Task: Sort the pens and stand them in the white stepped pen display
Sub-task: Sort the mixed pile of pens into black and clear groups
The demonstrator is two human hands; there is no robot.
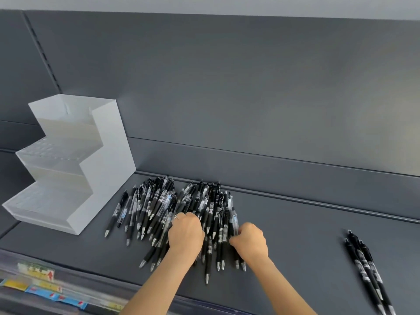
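A big heap of black and clear pens [156,208] lies on the grey shelf, tips mostly toward me. My left hand [186,235] sits on the middle of the heap with fingers curled down among the pens. My right hand [248,241] is at the heap's right edge, fingers curled around a pen or two there. The white stepped pen display [100,169] stands at the left of the heap, and I see no pens in its tiers. A small separate bunch of black pens [366,267] lies far right.
The grey shelf [295,235] has a raised back lip and a grey back panel behind it. Coloured price labels [41,273] run along the front edge at lower left. Bare shelf lies between the heap and the right bunch.
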